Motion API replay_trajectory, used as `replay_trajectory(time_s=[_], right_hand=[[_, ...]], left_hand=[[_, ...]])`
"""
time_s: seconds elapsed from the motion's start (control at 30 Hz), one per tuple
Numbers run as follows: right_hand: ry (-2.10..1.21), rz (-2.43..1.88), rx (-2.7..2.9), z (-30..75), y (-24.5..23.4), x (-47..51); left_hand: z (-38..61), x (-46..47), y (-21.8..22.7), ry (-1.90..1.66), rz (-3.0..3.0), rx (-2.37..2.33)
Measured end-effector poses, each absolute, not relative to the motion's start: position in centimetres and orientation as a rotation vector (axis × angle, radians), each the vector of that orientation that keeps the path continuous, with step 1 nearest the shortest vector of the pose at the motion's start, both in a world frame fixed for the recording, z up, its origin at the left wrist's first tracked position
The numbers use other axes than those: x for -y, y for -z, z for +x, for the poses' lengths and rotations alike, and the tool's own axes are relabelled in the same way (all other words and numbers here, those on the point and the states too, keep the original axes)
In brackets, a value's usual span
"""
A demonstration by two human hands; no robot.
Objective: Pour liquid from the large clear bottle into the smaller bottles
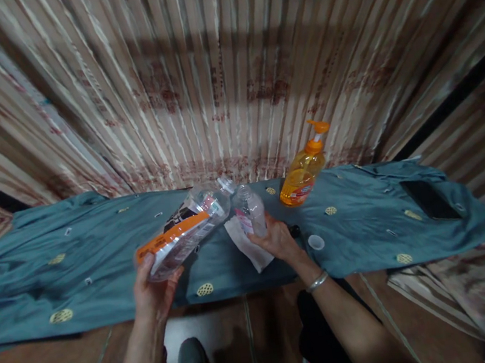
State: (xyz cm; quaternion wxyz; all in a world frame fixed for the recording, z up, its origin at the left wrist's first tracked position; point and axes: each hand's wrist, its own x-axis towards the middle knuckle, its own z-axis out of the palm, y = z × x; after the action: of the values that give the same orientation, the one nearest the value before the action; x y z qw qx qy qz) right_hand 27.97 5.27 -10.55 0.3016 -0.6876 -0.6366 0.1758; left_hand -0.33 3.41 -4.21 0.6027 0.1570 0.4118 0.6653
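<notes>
A large clear plastic bottle (185, 227) with an orange and black label lies tilted in my left hand (155, 290), its neck pointing up and to the right. My left fingers are wrapped round its base. My right hand (275, 237) grips a small clear bottle (251, 208) with a pinkish label, held nearly upright. The big bottle's mouth is close to the small one's top; whether they touch I cannot tell. Beneath the small bottle a folded white cloth or tissue (248, 248) rests on the teal cloth. Any liquid inside either bottle is hard to make out.
A pump bottle of orange liquid (301, 178) stands at the back right on the teal-covered table (359, 218). Right of my hand are a white cap (316, 242) and a small black object (294, 231). A dark phone (429, 199) lies farther right. Striped curtain (218, 87) hangs behind.
</notes>
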Motion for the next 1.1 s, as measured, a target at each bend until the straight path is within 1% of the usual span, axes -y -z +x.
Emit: replay_trajectory(time_s=[0.4,0.77,1.1], right_hand=[[-0.457,-1.806,1.694,28.3,11.3,-5.4],[-0.46,-1.861,1.751,28.3,10.5,-5.3],[-0.415,-1.881,1.829,28.3,10.1,-5.2]], left_hand=[[-0.8,-3.7,4.4,-1.539,0.399,-1.027],[-1.0,-3.7,4.0,-1.525,0.422,-1.02],[-1.8,-4.2,5.1,-1.559,0.492,-1.014]])
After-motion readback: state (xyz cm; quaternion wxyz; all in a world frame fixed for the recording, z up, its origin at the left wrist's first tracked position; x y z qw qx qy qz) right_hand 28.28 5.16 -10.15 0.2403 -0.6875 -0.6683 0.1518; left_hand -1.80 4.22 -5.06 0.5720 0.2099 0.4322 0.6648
